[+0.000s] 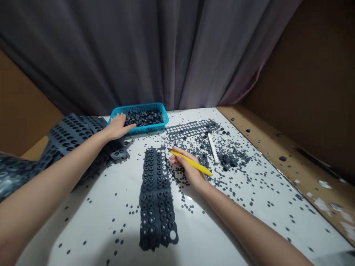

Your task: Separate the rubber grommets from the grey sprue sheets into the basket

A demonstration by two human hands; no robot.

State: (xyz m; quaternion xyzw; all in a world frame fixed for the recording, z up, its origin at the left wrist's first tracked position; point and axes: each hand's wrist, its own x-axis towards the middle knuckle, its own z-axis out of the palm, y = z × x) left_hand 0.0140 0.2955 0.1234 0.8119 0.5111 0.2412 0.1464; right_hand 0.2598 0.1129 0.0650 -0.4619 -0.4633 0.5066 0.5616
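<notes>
"What lies nearest?"

"A black washer sheet point(158, 194), flat on the white tabletop point(97, 229), running from just left of the right-hand grip back toward the viewer. Rings fill most of it; some holes beside the grip show white."

"And that grip?"

"The right hand point(192, 175) is clamped on a yellow pen-shaped tool point(192, 162), its dark tip by the sheet's far right corner. Whether they touch, I cannot tell; the curled fingers are partly hidden."

"Right of it?"

"Small black discs point(229, 161), too crowded to separate, and a white strip point(213, 147)."

"Far left of it?"

"A glossy plastic bag point(11, 173), cut off by the view's edge, and holed black sheets point(68, 133), partly covered by the left forearm."

"The left hand point(118, 127)?"

"Over a blue basket point(155, 128), at its near left corner. Thumb and fingers stand apart, undersides hidden."

"Beyond the right grip?"

"A mostly emptied perforated sheet point(191, 129), then a grey curtain point(138, 55)."
</notes>
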